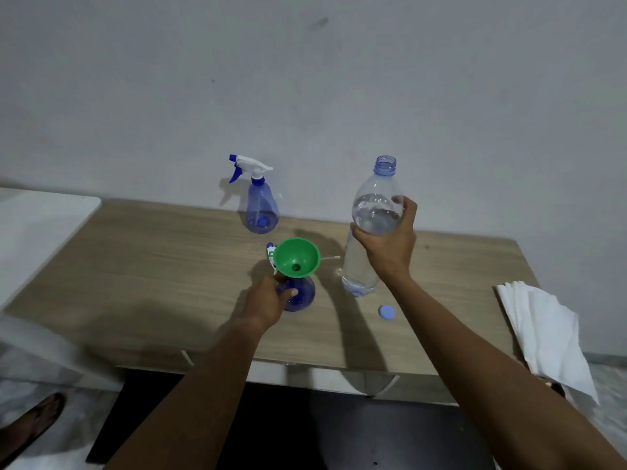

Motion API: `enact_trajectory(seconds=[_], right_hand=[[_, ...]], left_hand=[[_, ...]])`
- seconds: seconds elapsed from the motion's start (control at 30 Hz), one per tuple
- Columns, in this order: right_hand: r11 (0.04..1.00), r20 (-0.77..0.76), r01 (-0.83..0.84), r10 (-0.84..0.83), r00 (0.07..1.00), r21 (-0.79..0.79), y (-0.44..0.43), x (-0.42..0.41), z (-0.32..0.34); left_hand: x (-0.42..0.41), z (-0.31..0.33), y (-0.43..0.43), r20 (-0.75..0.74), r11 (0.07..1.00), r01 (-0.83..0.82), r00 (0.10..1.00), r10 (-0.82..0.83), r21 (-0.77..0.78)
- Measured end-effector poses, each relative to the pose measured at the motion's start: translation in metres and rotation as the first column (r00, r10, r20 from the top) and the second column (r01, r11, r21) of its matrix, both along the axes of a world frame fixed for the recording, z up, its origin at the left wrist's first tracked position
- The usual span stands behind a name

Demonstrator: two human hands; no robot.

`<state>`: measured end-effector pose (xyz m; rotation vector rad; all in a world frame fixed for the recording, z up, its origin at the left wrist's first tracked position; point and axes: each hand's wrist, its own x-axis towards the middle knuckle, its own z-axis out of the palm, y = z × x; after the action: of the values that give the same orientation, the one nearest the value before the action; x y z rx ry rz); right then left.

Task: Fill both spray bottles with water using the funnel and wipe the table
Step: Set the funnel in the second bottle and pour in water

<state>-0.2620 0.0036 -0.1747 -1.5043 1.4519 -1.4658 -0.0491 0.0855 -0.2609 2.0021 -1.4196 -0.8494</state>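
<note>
A green funnel (297, 256) sits in the neck of a blue spray bottle (300, 293) at the middle of the wooden table (152, 266). My left hand (268, 300) grips this bottle's body. Its removed trigger head (270, 256) lies just behind the funnel. My right hand (390, 242) holds a large clear water bottle (371, 218), uncapped and upright, to the right of the funnel. A second blue spray bottle (259, 205) with its trigger head on stands near the wall.
A blue bottle cap (386, 312) lies on the table near my right forearm. A stack of white paper towels (543, 330) overhangs the table's right end. A white surface (40, 225) adjoins on the left. A foot (30, 425) shows at lower left.
</note>
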Motion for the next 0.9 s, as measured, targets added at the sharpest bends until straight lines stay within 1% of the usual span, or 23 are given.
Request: enact_trajectory(seconds=[0.1,0.17,0.33,0.37,0.4,0.47,0.5,0.53,0.57,0.6,0.63,0.67,0.73,0.8,0.9], right_hand=[[1.000,0.018,0.010,-0.010,1.000,0.004,-0.006,-0.002,-0.007],[1.000,0.003,-0.004,0.004,1.000,0.017,-0.010,-0.006,-0.010],[0.990,-0.061,-0.115,0.120,0.991,0.082,-0.006,-0.017,-0.025],[0.992,-0.047,-0.097,0.101,0.994,0.082,0.000,-0.019,-0.032],[0.997,-0.034,-0.031,0.033,0.999,0.068,0.008,-0.019,-0.039],[0.986,-0.043,0.169,-0.169,0.985,0.011,0.029,-0.014,-0.055],[0.974,-0.047,0.225,-0.226,0.973,-0.021,0.040,-0.009,-0.062],[0.978,-0.039,0.203,-0.204,0.978,-0.040,0.051,-0.002,-0.069],[0.993,-0.018,0.108,-0.109,0.994,-0.041,0.059,0.006,-0.074],[1.000,0.004,-0.021,0.021,1.000,-0.018,0.065,0.013,-0.077],[0.988,0.020,-0.152,0.151,0.988,0.032,0.070,0.020,-0.079],[0.958,0.029,-0.269,0.267,0.963,0.099,0.072,0.025,-0.078],[0.859,0.046,-0.462,0.464,0.885,0.220,0.071,0.034,-0.073],[0.759,0.083,-0.581,0.585,0.806,0.293,0.068,0.041,-0.067],[0.677,0.140,-0.669,0.663,0.735,0.306,0.064,0.048,-0.061]], left_hand=[[0.000,-0.003,-0.001,0.018,1.000,-0.001,1.000,0.001,-0.006],[0.000,-0.005,-0.002,0.026,1.000,0.000,1.000,0.000,-0.018],[0.003,-0.006,-0.001,0.028,0.999,0.024,0.999,-0.023,-0.038],[0.004,-0.006,0.000,0.018,0.999,0.032,0.999,-0.032,-0.037],[0.004,-0.005,0.000,0.008,0.998,0.042,0.999,-0.042,-0.039],[0.008,-0.003,0.003,-0.019,0.996,0.073,0.997,-0.074,-0.042],[0.011,-0.003,0.005,-0.034,0.995,0.090,0.995,-0.091,-0.045],[0.014,-0.003,0.008,-0.051,0.993,0.107,0.993,-0.110,-0.045],[0.017,-0.003,0.011,-0.071,0.991,0.123,0.989,-0.126,-0.043],[0.021,-0.003,0.014,-0.087,0.989,0.144,0.985,-0.147,-0.041],[0.023,-0.003,0.017,-0.099,0.985,0.165,0.981,-0.168,-0.038],[0.025,-0.002,0.020,-0.107,0.982,0.186,0.976,-0.188,-0.034],[0.026,-0.002,0.027,-0.109,0.977,0.212,0.971,-0.215,-0.033],[0.028,-0.002,0.032,-0.117,0.974,0.223,0.967,-0.226,-0.036],[0.032,-0.004,0.037,-0.133,0.967,0.252,0.958,-0.255,-0.036]])
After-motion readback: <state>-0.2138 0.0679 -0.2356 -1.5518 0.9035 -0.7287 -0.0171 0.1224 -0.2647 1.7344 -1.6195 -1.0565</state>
